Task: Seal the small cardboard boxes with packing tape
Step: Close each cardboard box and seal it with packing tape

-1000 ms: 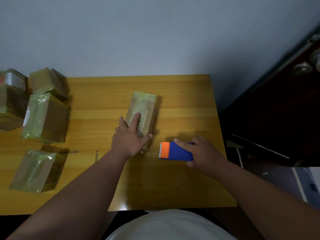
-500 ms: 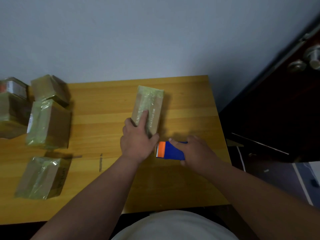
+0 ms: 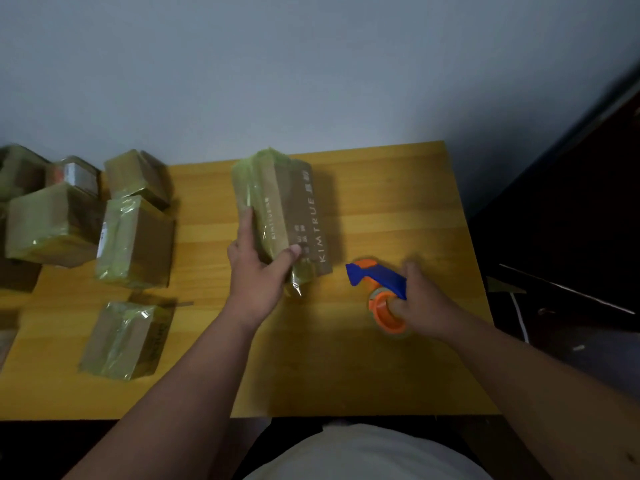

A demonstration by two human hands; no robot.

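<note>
Lower right of centre: right hand curled round the blue-and-orange dispenser, lifted off the table and blurred, probably kept ready for a further strip. Centre: left hand gripping the near end of the long box, thumb on one side, fingers on the other, tipping it up, seemingly to bring an untaped face round. Left side, farther off: taped boxes parked together, likely finished and kept clear of the working spot.

Bare forearms; a white shirt below.
</note>
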